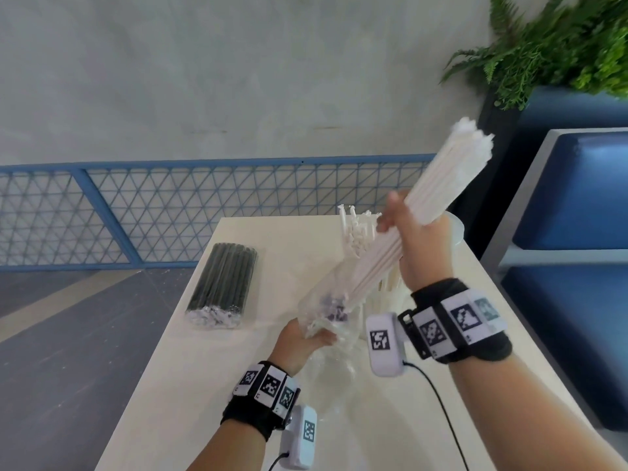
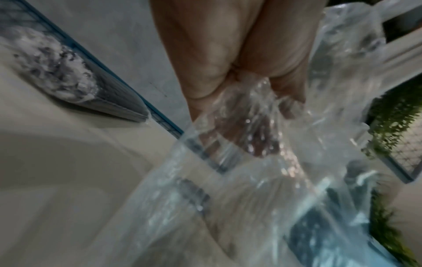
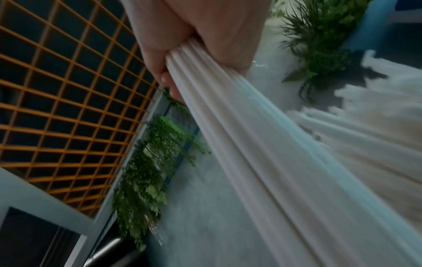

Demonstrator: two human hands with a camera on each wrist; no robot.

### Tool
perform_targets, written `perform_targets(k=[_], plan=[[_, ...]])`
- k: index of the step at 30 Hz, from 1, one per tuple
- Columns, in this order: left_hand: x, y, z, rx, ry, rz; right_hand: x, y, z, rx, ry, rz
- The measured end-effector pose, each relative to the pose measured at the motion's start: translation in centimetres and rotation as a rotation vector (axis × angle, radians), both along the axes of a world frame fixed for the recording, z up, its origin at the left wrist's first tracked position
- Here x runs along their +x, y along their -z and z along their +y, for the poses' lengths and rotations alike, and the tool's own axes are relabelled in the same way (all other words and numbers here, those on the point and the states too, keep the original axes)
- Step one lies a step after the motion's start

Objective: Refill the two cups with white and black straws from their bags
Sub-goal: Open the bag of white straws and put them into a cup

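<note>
My right hand (image 1: 406,229) grips a thick bundle of white straws (image 1: 441,185) around its middle and holds it slanted above the table, its lower end still inside a clear plastic bag (image 1: 326,311). My left hand (image 1: 306,338) grips the bottom of that bag; in the left wrist view the fingers (image 2: 239,126) pinch the crinkled plastic (image 2: 251,180). In the right wrist view the hand (image 3: 194,36) is curled round the straws (image 3: 251,144). A cup with white straws (image 1: 356,229) stands behind the bundle. A sealed bag of black straws (image 1: 224,283) lies flat at the table's left.
The cream table (image 1: 190,385) has a clear cup rim (image 1: 457,229) showing behind my right hand. A blue mesh railing (image 1: 170,212) runs beyond the table. A blue bench (image 1: 577,266) and a fern planter (image 1: 560,45) stand to the right.
</note>
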State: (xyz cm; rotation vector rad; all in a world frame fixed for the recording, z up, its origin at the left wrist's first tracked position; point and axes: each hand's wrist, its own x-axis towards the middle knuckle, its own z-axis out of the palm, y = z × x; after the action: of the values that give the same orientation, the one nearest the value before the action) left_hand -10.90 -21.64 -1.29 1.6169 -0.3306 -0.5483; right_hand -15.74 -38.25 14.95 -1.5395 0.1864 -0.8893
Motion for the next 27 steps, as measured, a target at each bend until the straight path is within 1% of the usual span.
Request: perform_targets(k=[2,5,7,9,15,18,19,21,24,25,27], plan=[[0.2,0.1,0.3,-0.023,-0.077,0.014,0.3,-1.3,-0.9,-0.022,0.050,-0.049],[0.5,0.1,0.6,-0.024,-0.149,-0.003,1.2,-1.1,-1.5,-0.110,0.135,-0.021],[0.6,0.1,0.7,-0.018,-0.166,-0.007,2.1,0.2,-1.7,-0.180,0.158,0.050],[0.5,0.0,0.7,-0.027,-0.179,-0.005,2.8,2.1,-1.7,-0.210,0.151,0.139],[-0.1,-0.5,0.8,-0.153,-0.227,0.047,3.3,7.1,-1.0,-0.152,0.106,0.361],[0.0,-0.4,0.9,-0.161,-0.253,0.042,3.6,9.4,-0.8,-0.207,0.049,0.522],[0.1,-0.4,0.9,-0.148,-0.253,0.036,3.7,9.9,-0.8,-0.204,0.036,0.545],[0.1,-0.7,0.9,-0.132,-0.253,0.031,4.2,10.3,-0.9,-0.196,0.027,0.555],[0.0,-1.1,0.9,-0.150,-0.283,0.045,4.7,10.1,-1.2,-0.260,0.069,0.599],[0.0,-1.1,1.0,-0.164,-0.304,0.050,4.5,10.2,-1.3,-0.266,0.093,0.583],[0.2,-1.4,1.0,-0.214,-0.345,0.092,3.6,10.7,-1.1,-0.241,0.110,0.481]])
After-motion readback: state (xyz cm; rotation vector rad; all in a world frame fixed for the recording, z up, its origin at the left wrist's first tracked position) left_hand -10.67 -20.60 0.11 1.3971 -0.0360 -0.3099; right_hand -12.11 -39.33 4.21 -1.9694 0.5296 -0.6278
